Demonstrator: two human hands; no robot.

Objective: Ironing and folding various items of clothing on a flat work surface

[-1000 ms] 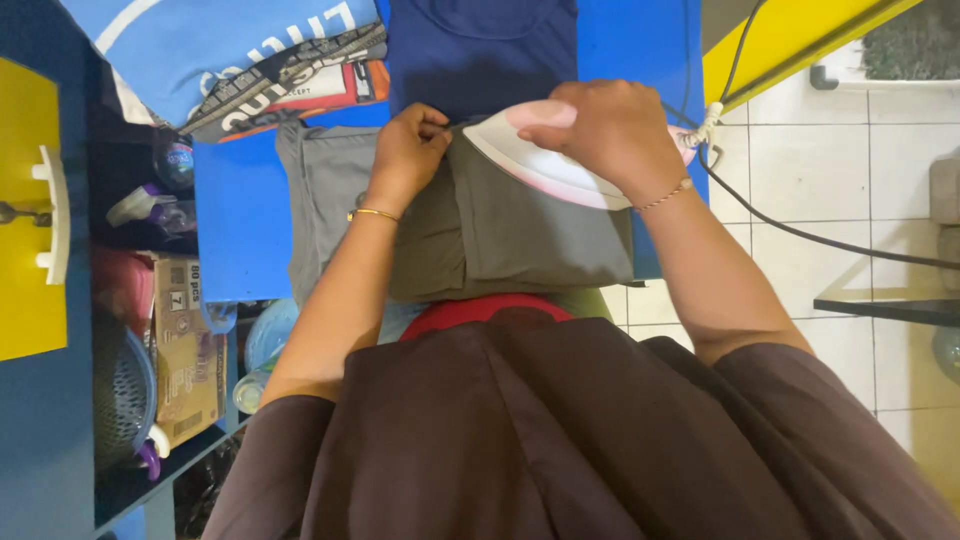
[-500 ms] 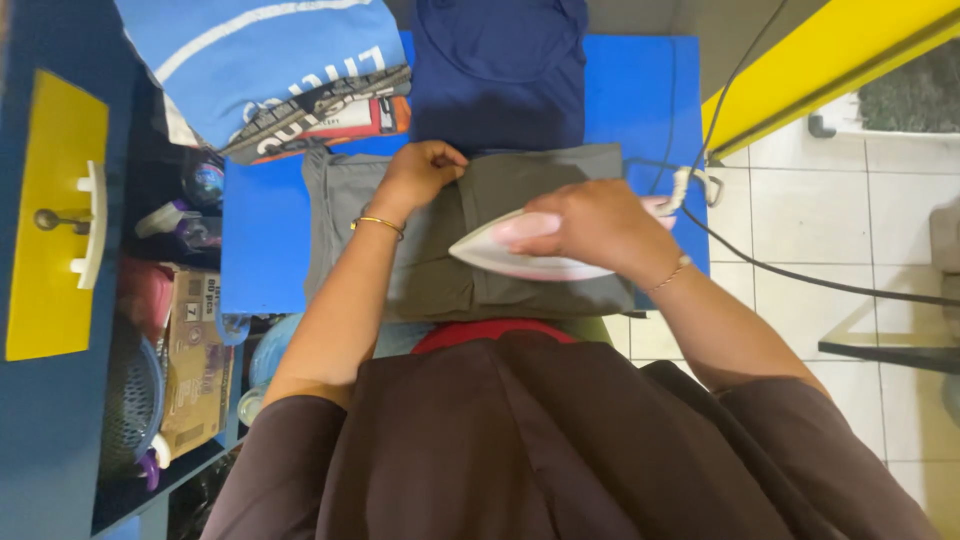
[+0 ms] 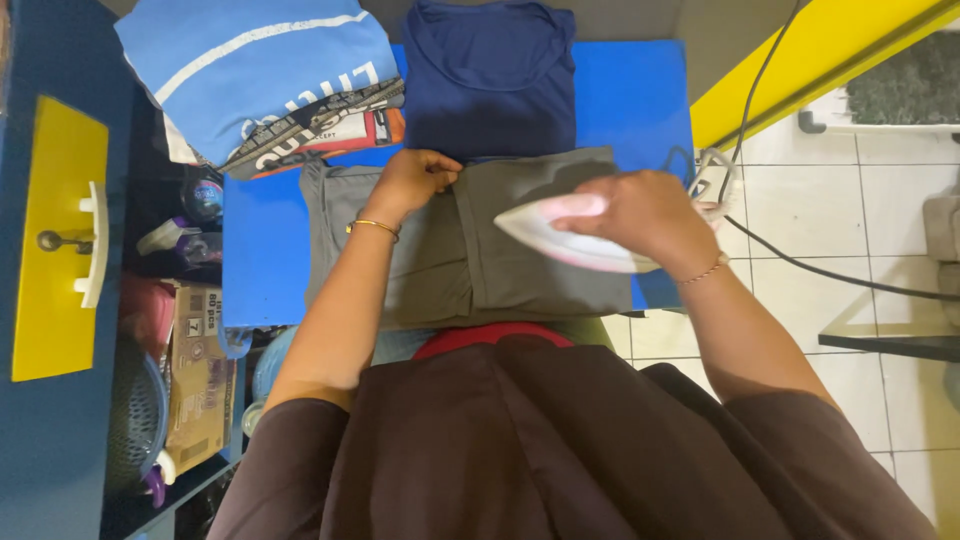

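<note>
I was mid-press: my right hand (image 3: 650, 215) gripped the iron (image 3: 570, 235) on the grey garment (image 3: 520, 270) at the blue table's (image 3: 640, 100) centre, while my left hand (image 3: 420, 178), clenched, pinned its top edge at eleven o'clock. The next stroke probably needed the cloth kept taut.

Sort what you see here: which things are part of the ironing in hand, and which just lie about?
In use:
- iron, gripped by right hand
- grey garment, pinned by left hand
- blue ironing pad

Lying about:
- folded navy shirt
- light blue shirt
- cardboard box
- yellow drawer front
</note>
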